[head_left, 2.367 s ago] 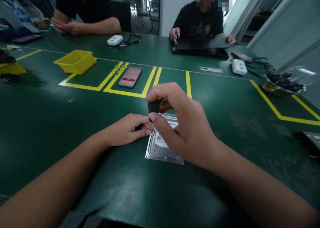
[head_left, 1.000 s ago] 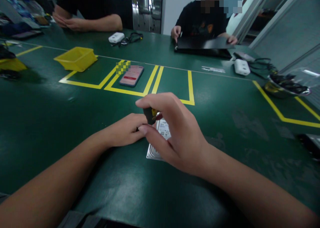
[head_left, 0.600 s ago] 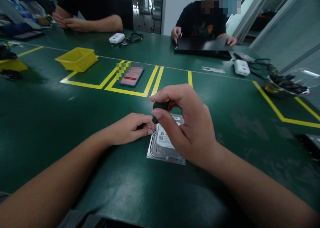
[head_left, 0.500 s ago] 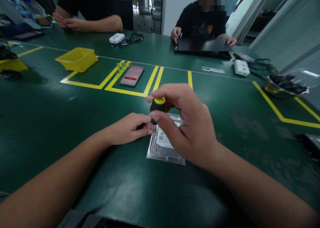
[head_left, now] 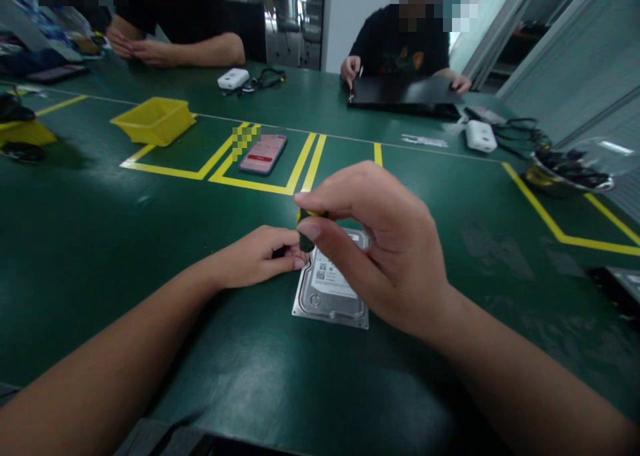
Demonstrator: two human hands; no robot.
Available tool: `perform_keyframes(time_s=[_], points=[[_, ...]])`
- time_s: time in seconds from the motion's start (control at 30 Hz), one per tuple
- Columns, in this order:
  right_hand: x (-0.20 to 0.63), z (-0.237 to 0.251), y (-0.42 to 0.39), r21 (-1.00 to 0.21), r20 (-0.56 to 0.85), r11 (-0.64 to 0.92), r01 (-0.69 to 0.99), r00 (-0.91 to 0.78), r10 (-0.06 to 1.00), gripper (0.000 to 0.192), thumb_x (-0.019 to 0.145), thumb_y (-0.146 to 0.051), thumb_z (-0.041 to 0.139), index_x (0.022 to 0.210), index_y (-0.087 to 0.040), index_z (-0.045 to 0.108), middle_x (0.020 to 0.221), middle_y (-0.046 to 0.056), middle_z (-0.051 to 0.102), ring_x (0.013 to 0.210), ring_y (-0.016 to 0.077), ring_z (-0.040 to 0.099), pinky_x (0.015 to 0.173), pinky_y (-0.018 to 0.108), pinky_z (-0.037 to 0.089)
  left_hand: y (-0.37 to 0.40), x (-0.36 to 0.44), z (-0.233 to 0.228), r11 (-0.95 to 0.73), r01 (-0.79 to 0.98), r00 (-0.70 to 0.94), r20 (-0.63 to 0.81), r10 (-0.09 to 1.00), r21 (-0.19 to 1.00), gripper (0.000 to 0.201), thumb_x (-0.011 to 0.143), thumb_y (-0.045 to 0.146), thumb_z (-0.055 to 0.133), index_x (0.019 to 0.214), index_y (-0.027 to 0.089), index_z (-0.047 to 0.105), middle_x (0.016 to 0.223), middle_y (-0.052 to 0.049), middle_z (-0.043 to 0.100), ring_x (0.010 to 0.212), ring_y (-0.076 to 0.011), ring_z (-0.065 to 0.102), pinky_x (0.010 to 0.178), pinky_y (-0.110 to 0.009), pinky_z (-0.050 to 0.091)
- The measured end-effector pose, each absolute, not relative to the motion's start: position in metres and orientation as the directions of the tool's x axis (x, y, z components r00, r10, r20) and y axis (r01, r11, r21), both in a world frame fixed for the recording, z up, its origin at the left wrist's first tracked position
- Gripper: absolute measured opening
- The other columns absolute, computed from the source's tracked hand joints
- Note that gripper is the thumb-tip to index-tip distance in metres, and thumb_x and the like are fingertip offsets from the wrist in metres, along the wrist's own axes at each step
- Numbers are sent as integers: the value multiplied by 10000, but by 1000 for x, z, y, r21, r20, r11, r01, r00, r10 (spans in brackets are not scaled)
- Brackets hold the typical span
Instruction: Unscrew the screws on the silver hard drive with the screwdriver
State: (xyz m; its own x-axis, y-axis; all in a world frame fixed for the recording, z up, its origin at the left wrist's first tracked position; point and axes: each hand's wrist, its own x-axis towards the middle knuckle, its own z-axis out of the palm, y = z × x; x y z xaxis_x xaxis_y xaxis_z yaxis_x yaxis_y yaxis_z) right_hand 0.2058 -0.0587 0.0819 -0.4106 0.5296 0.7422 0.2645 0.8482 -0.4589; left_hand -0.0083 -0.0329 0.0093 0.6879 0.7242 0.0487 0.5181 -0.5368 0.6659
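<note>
Nearby, the yellow bin (head_left: 153, 119) sits with its inside hidden.

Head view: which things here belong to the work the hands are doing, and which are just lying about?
In use:
- hard drive, flat on the green table
- screwdriver, pinched upright by the right hand
- left hand, at the drive's left edge

Lying about:
- phone
- yellow bin
- white adapter
- bowl of dark parts
</note>
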Motion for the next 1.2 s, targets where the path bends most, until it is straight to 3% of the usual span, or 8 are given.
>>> perform_keyframes(time_s=[0.37,0.57,0.87,1.07,1.2], points=[[212,89,-60,-452,703,836,311,-453,549,173,944,-151,552,1072,-182,666,1055,33,739,979,147,671,855,300,540,-24,-15,1,-484,462,727,-5,687,743,230,949,346,588,1073,164,654,1055,-47,693,941,-181,646,777,-269,501],[211,91,-62,-484,691,823,297,-447,568,163,941,-157,570,1064,-158,677,1080,55,737,1025,145,670,906,303,530,-24,-14,2,-488,464,724,2,690,739,223,938,331,594,1052,152,663,1018,-44,695,919,-180,639,772,-269,496],[209,94,-64,-413,709,836,360,-450,544,81,912,-181,635,951,-142,694,884,37,687,848,143,599,751,301,498,-24,-13,5,-452,486,712,-39,701,748,259,931,362,598,1054,144,666,1046,-48,693,942,-190,630,796,-280,488],[214,98,-65,-418,674,826,379,-480,561,198,923,-154,597,1095,-114,687,1040,62,725,949,150,638,830,308,519,-23,-15,1,-419,472,716,-61,695,776,229,924,330,619,1073,161,661,982,-28,676,908,-171,619,766,-267,467],[215,99,-65,-455,660,826,331,-498,563,199,920,-105,572,1077,-125,694,1064,55,739,995,142,664,878,299,534,-23,-15,1,-398,469,713,-72,698,788,231,914,353,631,1029,156,664,930,-23,674,851,-162,617,727,-258,460]])
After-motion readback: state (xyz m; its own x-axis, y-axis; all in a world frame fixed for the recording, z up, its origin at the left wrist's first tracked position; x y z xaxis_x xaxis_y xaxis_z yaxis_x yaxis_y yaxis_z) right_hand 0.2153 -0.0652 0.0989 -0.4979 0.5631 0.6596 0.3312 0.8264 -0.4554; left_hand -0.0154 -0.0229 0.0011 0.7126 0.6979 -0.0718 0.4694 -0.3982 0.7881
